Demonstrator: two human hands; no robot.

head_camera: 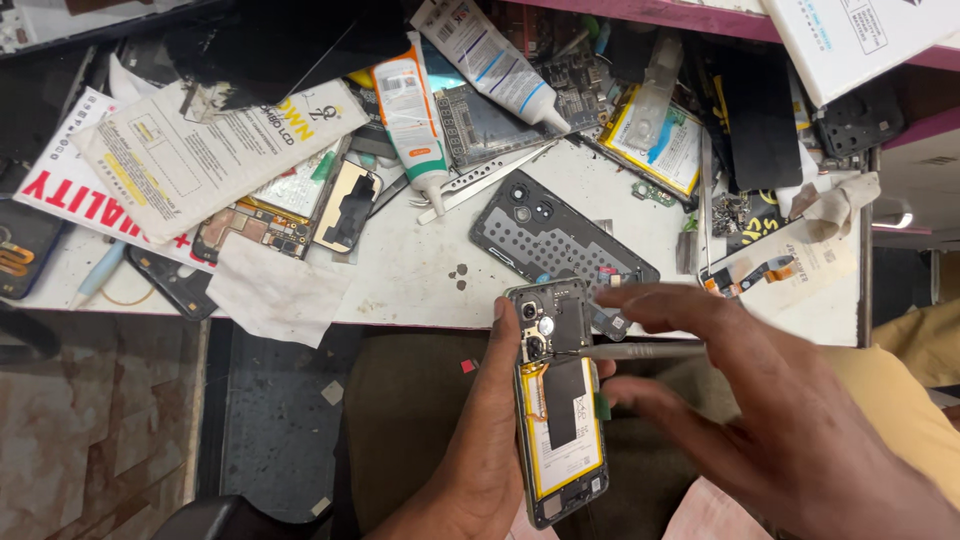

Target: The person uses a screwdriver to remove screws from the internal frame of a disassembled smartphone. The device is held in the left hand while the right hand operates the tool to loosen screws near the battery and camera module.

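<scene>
**Opened phone held upright over our lap, tool at its camera end**

We look down on a cluttered white workbench, its near edge just above our hands. Across it lie a black phone back cover, loose papers, a spare battery and two glue tubes, all well apart from what we hold.

Below the bench edge, our left hand is wrapped around the opened phone, thumb along its left side, fingers behind. The phone's long axis runs nearly straight away from us, tilted slightly, with the camera end pointing toward the bench and the bottom end toward our body. Its yellow-edged battery fills the lower half.

Our right hand pinches a slim metal screwdriver between thumb and forefinger, the other fingers spread loose. The tool lies almost crosswise to the phone, its tip touching beside the camera lenses.
</scene>
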